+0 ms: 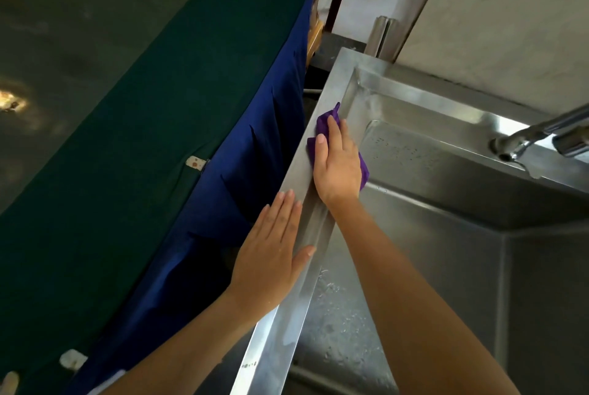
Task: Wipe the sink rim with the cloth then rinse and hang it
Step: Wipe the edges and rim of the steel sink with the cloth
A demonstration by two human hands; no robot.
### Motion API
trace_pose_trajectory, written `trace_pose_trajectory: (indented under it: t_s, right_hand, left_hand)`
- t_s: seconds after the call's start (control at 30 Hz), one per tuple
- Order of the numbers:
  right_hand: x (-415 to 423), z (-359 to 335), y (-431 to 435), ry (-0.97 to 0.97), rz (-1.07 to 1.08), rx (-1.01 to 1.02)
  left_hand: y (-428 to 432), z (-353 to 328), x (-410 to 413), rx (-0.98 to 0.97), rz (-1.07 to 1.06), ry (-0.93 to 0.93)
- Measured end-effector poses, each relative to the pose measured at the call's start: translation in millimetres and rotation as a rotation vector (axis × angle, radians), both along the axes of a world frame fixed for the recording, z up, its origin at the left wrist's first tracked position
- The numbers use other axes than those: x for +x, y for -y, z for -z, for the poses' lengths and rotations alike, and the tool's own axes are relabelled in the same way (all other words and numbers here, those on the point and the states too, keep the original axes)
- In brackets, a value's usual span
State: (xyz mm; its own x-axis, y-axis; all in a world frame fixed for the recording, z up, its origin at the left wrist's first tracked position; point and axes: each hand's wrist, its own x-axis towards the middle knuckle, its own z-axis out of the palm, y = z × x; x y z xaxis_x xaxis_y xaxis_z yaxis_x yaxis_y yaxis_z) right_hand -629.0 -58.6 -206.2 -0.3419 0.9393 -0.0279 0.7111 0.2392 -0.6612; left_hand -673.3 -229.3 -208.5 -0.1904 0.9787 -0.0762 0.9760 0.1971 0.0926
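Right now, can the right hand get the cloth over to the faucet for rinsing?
Probably yes. The right hand presses the purple cloth flat on the sink rim, and only open basin lies between it and the faucet.

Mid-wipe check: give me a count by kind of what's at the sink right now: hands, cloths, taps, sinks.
hands: 2 (left hand, right hand)
purple cloth: 1, under the right hand
tap: 1
sink: 1
total: 5
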Motion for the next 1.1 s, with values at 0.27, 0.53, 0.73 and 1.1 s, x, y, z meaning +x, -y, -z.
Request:
trace_pose_trajectory:
  t_s: [0.27,0.53,0.73,1.1]
  right_hand:
    - [11.1,1.9,50.1,0.007,-0.021,-0.018]
    - [29.0,-2.5,106.9,0.023,-0.142,-0.088]
    - [47.3,-8.4,159.2,0.045,-0.234,-0.119]
    - [67.3,-13.2,225.0,0.073,-0.308,-0.153]
  left_hand:
    - [28.8,-1.5,6.0,-0.003,0.014,-0.028]
    - [96.4,0.2,25.2,-0.001,-0.068,-0.021]
    - [136.8,0.2,42.0,0.008,-0.106,-0.06]
    - [205.9,-2.4,64.8,-0.005,-0.15,0.0]
